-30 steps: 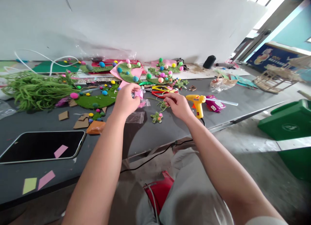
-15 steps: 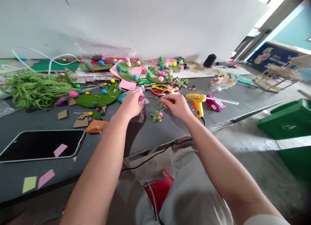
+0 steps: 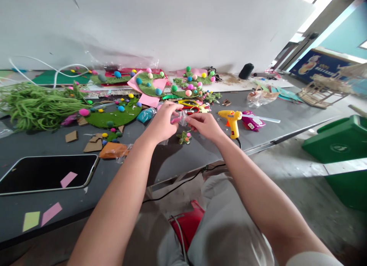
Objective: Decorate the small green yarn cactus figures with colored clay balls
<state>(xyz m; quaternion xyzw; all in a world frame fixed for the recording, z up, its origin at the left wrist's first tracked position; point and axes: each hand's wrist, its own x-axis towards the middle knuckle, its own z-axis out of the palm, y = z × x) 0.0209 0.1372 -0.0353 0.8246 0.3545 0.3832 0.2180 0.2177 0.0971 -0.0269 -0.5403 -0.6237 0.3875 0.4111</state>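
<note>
My left hand (image 3: 163, 124) and my right hand (image 3: 204, 126) meet above the grey table (image 3: 177, 159), both pinching a small clear plastic bag with pink pompoms (image 3: 178, 118). Just below them lies a small green yarn piece with coloured pompoms (image 3: 184, 137). Behind the hands are yellow-and-red scissors (image 3: 191, 104). A yellow glue gun (image 3: 231, 120) stands to the right of my right hand.
A tablet (image 3: 47, 173) with a pink paper scrap lies at the left front. Green yarn (image 3: 40, 105), green felt shapes with pompoms (image 3: 114, 116), cardboard bits (image 3: 93, 145) and an orange bag (image 3: 113, 150) litter the left. Green bins (image 3: 341, 147) stand on the floor at right.
My left hand has moved right with the pink pompom bag, and my right hand has come up to grip it too. The hands are now together.
</note>
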